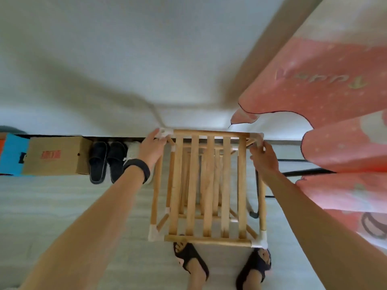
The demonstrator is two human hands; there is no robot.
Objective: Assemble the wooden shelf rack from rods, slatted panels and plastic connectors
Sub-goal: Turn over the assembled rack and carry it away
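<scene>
Our left hand [151, 147] grips the rack's [209, 185] far left connector [165, 132] and our right hand [262, 158] pinches the far right connector [256, 136]. The rack stands on the floor [52, 195] between them. Uneven pressing could, we judge, twist it and loosen a near connector [259, 240].

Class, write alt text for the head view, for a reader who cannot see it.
From above, a left hand and right hand hold the far top corners of a standing wooden shelf rack, at its white connectors. Dark slippers and a cardboard box sit along the wall at left; pink fabric hangs at right.
</scene>
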